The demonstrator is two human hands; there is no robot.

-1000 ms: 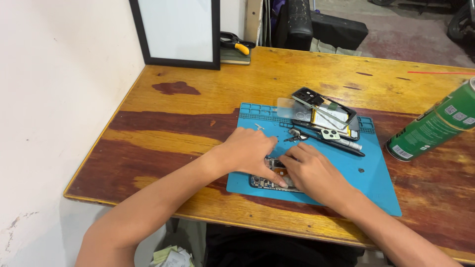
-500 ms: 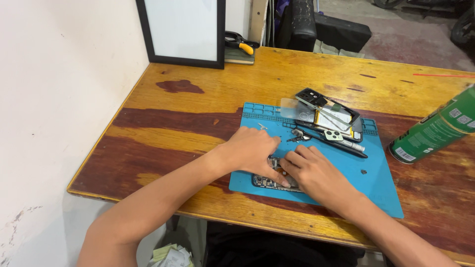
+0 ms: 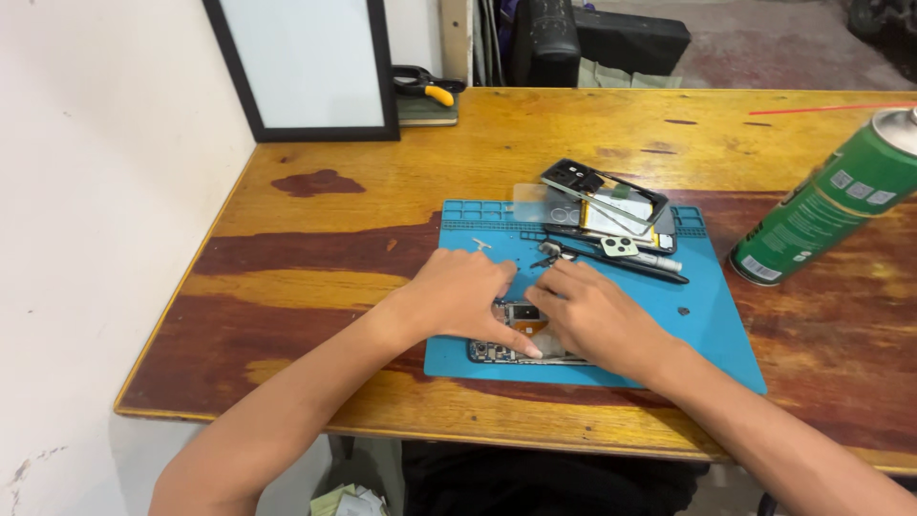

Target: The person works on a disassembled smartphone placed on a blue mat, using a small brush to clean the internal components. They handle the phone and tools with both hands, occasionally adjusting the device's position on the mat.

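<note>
Left hand: I am seeing the left hand (image 3: 465, 296) lying palm down at frame centre, fingers (image 3: 506, 336) spread flat and pressing on the phone (image 3: 521, 336); nothing is being gripped.
Right hand: the right hand (image 3: 594, 320) is resting beside it, fingers curled onto the phone's top edge; I cannot tell whether they are pinching anything.
Phone: opened, lying on the mat (image 3: 707, 325) at its lower edge, mostly hidden under both hands.
Parts: a phone frame (image 3: 604, 196) and tools are sitting at the mat's upper right.
Can: a green can (image 3: 829, 203) is lying tilted at far right on the table (image 3: 315, 258).
</note>
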